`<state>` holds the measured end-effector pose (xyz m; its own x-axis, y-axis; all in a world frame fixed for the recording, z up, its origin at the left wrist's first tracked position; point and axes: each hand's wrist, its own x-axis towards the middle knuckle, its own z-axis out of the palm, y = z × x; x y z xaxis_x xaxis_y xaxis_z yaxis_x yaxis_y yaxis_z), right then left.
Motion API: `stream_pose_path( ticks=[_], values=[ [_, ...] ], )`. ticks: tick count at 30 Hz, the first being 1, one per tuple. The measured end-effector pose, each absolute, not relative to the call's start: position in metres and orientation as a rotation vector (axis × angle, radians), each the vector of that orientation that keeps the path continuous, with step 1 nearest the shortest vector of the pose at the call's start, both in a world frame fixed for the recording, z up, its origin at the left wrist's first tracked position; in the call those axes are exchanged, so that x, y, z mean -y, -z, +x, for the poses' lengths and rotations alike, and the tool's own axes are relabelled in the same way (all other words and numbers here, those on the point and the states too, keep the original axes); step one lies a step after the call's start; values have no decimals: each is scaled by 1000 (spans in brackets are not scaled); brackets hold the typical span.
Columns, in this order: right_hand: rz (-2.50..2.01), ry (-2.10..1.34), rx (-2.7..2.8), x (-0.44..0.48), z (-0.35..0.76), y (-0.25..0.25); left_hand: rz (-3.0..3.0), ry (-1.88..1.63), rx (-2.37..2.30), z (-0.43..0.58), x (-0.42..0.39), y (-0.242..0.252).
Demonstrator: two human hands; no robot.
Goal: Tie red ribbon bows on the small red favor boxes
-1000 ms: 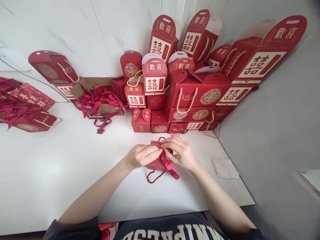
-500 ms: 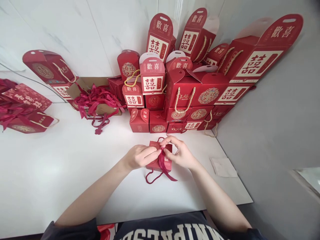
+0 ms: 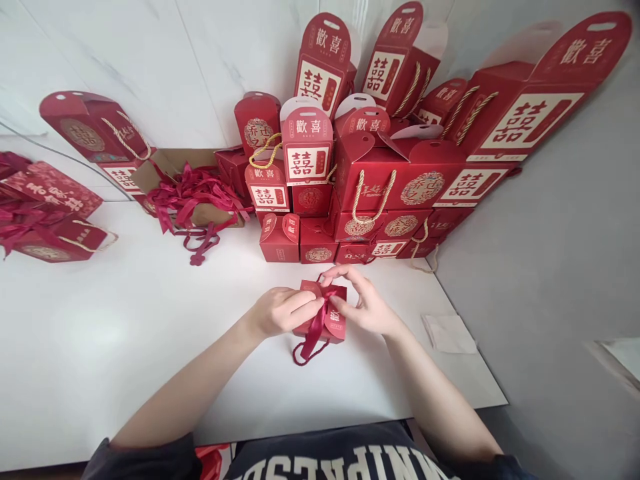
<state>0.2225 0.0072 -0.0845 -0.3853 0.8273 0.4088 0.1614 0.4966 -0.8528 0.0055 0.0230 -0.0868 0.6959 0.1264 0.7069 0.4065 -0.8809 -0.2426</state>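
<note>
A small red gift box (image 3: 334, 321) with a red cord handle stands on the white table (image 3: 125, 333) in front of me. A dark red ribbon (image 3: 316, 330) hangs over its front face. My left hand (image 3: 280, 311) is closed, its fingertips pinching the ribbon at the box's top. On the right side of the box, my right hand (image 3: 360, 301) has its fingers curled over the top and pinches the ribbon too.
A tall stack of red gift boxes (image 3: 370, 167) with rope handles fills the back corner. A brown carton of loose red ribbons (image 3: 193, 193) sits at the back left. More red boxes (image 3: 55, 220) lie at the far left. A white paper (image 3: 450, 333) lies near the right edge.
The ribbon's loose end, trailing to the lower right before, now hangs straight down the box's front. My right fingers have lifted and arched over the box top.
</note>
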Motion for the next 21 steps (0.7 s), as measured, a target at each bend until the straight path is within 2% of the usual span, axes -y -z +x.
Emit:
stream_pose_path(
  ticks=[8,13,16,21],
  values=[
    [-928,-1029,1602,-5,221,95,-2513,976,426,6,-23,86],
    [-846,-1109,1814,-2,229,90,-2518,973,435,7,-22,84],
    [-880,-833,1831,-5,232,90,-2523,961,434,7,-22,85],
    [-1057,-68,1818,-10,257,91,-2495,978,422,7,-23,86]
  ],
)
